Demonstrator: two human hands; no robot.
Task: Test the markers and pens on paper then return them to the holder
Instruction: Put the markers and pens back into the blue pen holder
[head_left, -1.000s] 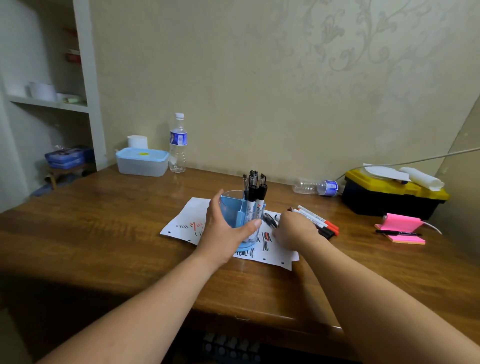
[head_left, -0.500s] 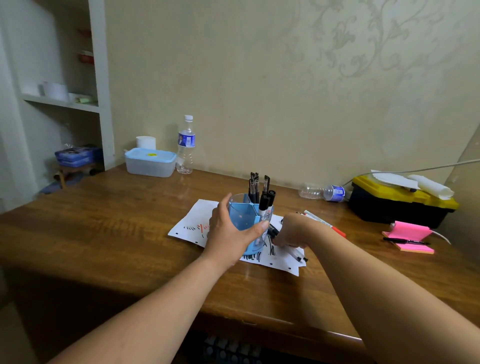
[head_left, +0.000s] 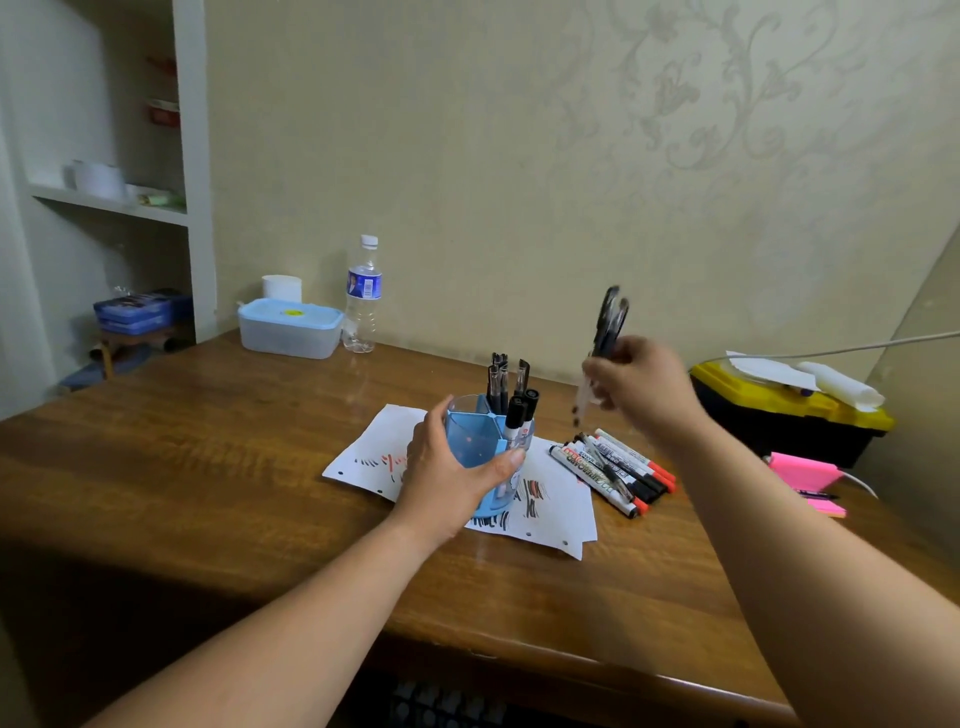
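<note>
Head view: left hand (head_left: 452, 467) wraps the blue holder (head_left: 480, 441) from the near-left side, with the thumb across its front and the fingers (head_left: 434, 426) curled round its left wall, grasping it. The holder stands upright on the scribbled paper (head_left: 556, 512) on the wooden surface (head_left: 208, 467). Black pens (head_left: 500, 384) and two black-capped markers (head_left: 519, 415) stick up from its far and right side.

Right hand (head_left: 641, 389) is up in the air to the right of the holder, well above the surface, forearm coming in from lower right. Its fingers (head_left: 602, 376) are clenched on a pen bundle (head_left: 612, 322) that points upward. It's motion-blurred, so I can't read the count.

Below that hand, loose markers (head_left: 613, 467) lie side by side on the surface just beside the paper's right edge, red and black caps toward near right.
</note>
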